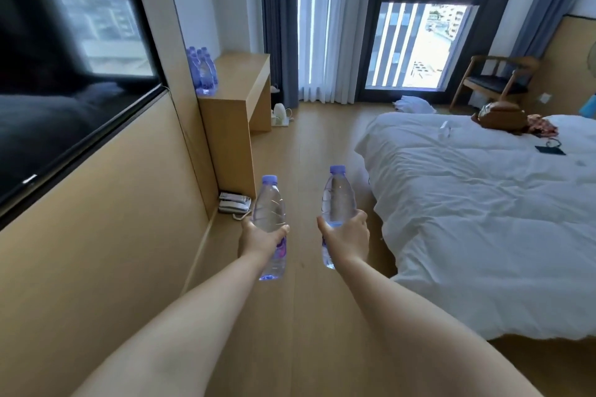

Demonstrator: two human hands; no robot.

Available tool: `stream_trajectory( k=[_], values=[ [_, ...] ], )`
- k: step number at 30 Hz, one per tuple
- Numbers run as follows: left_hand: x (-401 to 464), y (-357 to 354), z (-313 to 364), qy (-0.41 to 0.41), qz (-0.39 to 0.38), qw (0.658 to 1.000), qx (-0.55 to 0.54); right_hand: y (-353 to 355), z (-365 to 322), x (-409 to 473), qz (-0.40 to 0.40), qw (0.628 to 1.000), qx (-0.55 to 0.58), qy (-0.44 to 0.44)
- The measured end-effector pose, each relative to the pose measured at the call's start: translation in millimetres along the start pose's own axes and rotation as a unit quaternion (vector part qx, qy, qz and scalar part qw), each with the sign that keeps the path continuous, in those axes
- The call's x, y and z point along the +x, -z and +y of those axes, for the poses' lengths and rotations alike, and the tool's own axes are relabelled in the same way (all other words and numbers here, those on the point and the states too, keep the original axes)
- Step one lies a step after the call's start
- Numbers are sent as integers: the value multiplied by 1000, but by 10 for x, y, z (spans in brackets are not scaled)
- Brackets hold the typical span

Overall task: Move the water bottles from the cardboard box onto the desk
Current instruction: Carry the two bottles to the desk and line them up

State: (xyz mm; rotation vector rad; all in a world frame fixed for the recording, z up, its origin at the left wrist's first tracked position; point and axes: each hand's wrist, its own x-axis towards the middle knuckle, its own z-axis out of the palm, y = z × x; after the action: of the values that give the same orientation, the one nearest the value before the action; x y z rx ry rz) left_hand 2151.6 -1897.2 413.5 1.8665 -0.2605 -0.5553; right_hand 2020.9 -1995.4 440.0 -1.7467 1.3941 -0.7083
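My left hand [258, 237] grips a clear water bottle with a purple cap [270, 203] around its middle, held upright over the floor. Around a second bottle of the same kind [337, 196] my right hand [346, 237] is wrapped, also upright. Ahead on the left stands the wooden desk [245, 74], and a cluster of several purple-capped bottles [203, 71] stands at its near left corner against the wall. The cardboard box is not in view.
A white bed [483, 209] fills the right side, with a bag and small items on it. A wall-mounted TV [64, 74] hangs on the left. A telephone [233, 202] lies on the floor by the desk's side. A kettle [279, 114] and chair [493, 80] stand near the window.
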Motion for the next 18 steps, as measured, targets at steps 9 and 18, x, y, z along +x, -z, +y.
stream_trajectory(
  k=[9,18],
  values=[
    [1774,-720,988,-11,14,1000,13,-630,-758,1914,-32,999,3,18],
    [4081,-1283,1785,-15,6,1000,-12,-1712,-1450,3975,-31,999,15,-2]
  ],
)
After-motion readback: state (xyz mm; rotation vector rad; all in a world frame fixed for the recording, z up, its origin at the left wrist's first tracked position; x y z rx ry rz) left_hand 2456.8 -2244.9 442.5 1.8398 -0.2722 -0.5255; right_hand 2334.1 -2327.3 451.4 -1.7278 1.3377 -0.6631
